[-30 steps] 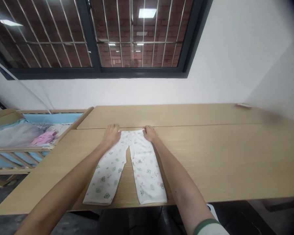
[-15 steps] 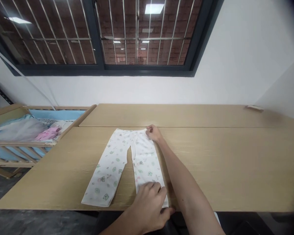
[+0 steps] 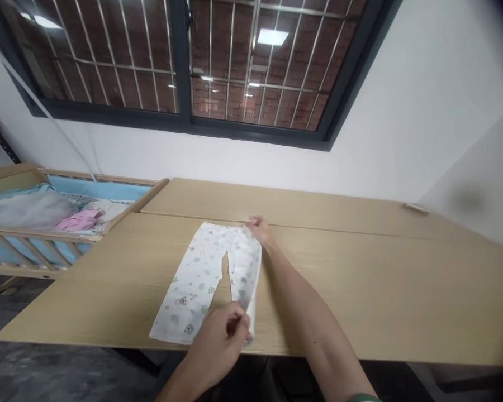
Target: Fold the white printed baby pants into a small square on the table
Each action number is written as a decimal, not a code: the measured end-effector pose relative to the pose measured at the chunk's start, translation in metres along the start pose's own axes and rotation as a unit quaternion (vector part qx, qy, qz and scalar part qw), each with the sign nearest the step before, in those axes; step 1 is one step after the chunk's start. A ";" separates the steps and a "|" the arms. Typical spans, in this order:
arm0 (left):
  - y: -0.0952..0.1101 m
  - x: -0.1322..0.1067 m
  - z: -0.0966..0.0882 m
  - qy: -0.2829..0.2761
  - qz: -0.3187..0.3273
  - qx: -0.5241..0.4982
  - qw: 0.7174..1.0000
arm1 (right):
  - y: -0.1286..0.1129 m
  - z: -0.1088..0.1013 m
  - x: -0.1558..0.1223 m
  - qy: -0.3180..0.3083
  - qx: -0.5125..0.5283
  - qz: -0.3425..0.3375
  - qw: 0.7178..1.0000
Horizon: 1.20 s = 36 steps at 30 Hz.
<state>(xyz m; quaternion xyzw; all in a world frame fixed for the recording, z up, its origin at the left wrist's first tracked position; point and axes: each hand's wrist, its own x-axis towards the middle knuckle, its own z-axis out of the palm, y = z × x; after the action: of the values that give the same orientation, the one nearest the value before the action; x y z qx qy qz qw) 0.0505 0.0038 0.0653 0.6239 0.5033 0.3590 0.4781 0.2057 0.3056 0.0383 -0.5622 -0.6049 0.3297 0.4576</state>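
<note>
Small white baby pants (image 3: 201,279) with a green and pink print lie flat on the wooden table (image 3: 360,290), waistband away from me. My right hand (image 3: 257,228) pinches the right corner of the waistband. My left hand (image 3: 222,340) is closed on the cuff of the right leg near the table's front edge, and that leg is lifted and curling over toward the left leg.
A wooden crib (image 3: 46,223) with blue lining, pink and white clothes stands at the left of the table. A small flat object (image 3: 416,208) lies at the table's far right. A barred window (image 3: 184,61) is on the wall behind.
My left hand left the waistband, came down to the right leg's cuff, gripped it and began drawing it left. The right hand stayed on the waistband corner.
</note>
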 end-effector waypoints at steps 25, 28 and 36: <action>-0.085 -0.082 -0.080 0.302 0.205 0.473 0.802 | -0.119 0.143 -0.085 -0.224 -0.199 -0.224 0.928; -0.093 -0.085 -0.073 0.259 0.243 0.492 0.795 | -0.127 0.124 -0.146 -0.394 -0.180 -0.354 0.829; -0.126 -0.092 -0.056 0.267 0.226 0.549 0.759 | -0.091 0.093 -0.214 -0.531 -0.207 -0.359 0.739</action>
<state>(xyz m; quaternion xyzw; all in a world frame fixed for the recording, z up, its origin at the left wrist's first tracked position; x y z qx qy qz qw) -0.0589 -0.0681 -0.0360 0.7538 0.5661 0.2708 -0.1949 0.0738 0.0925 0.0486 -0.1179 -0.9600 0.2532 0.0191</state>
